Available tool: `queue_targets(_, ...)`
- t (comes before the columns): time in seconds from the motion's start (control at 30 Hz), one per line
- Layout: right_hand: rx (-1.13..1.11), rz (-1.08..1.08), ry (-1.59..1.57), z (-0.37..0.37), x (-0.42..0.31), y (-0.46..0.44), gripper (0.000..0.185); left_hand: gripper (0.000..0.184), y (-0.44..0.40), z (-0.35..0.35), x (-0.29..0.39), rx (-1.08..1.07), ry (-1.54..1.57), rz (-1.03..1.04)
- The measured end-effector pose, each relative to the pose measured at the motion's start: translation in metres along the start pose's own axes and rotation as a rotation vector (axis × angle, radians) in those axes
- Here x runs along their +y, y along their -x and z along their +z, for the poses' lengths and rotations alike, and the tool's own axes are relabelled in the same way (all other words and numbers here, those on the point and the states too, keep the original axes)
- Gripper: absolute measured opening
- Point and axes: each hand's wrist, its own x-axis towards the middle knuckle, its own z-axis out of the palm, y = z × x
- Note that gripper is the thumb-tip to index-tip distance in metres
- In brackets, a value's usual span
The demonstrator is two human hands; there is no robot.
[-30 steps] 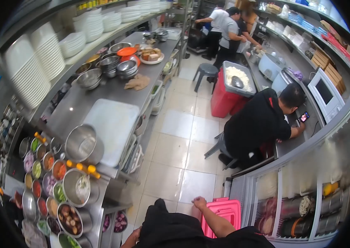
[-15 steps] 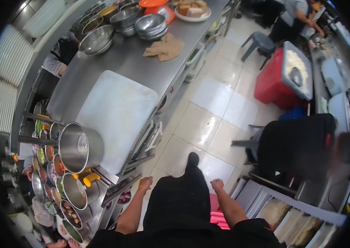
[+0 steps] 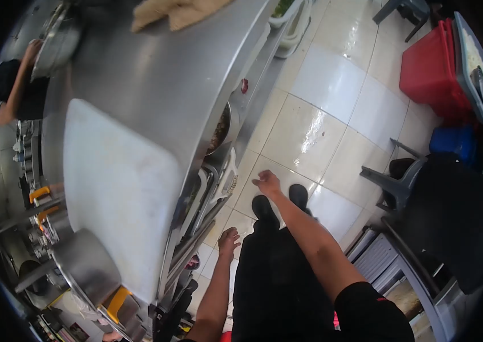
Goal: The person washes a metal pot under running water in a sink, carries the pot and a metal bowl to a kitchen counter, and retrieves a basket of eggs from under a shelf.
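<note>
My left hand (image 3: 229, 242) hangs beside the steel counter's lower shelves, its fingers loosely apart and nothing in them. In front of my legs, above the tiled floor, my right hand (image 3: 267, 183) is held forward, empty, with its fingers partly spread. Both hands are clear of the counter. A white cutting board (image 3: 118, 188) lies on the steel counter (image 3: 156, 74) to the left. Near the board's front end stands a large steel pot (image 3: 87, 265). A tan cloth (image 3: 181, 11) rests farther up the counter.
A red bin (image 3: 429, 71) stands at the right, with a gray stool (image 3: 395, 182) and a person in black nearby. Another person's arm (image 3: 19, 85) reaches toward a metal bowl across the counter. Containers line the shelf under the counter's edge.
The view has moved forward along the counter and tilted down, so the board looks larger. My right hand has swung forward and opened from a curled shape. Both my shoes now show.
</note>
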Motion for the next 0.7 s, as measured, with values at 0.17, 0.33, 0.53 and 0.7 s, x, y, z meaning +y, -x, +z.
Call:
queue_targets(0.17,-0.057,-0.05,0.03,0.075,-0.012,-0.045,0.049,0.049,-0.014,0.001,-0.011,0.003,0.227,0.03)
queue_targets(0.33,-0.239,0.06,-0.043,0.124,0.003,-0.064,0.059,0.048,-0.045,-0.013,-0.024,-0.028,0.372,0.036)
queue_targets(0.53,-0.13,0.091,-0.146,0.123,0.0,-0.057,0.05,0.057,-0.09,-0.029,-0.017,-0.059,0.333,0.129)
queue_targets(0.7,-0.084,0.081,-0.089,0.072,0.004,-0.043,0.047,0.064,-0.138,-0.038,-0.009,-0.051,0.436,0.105)
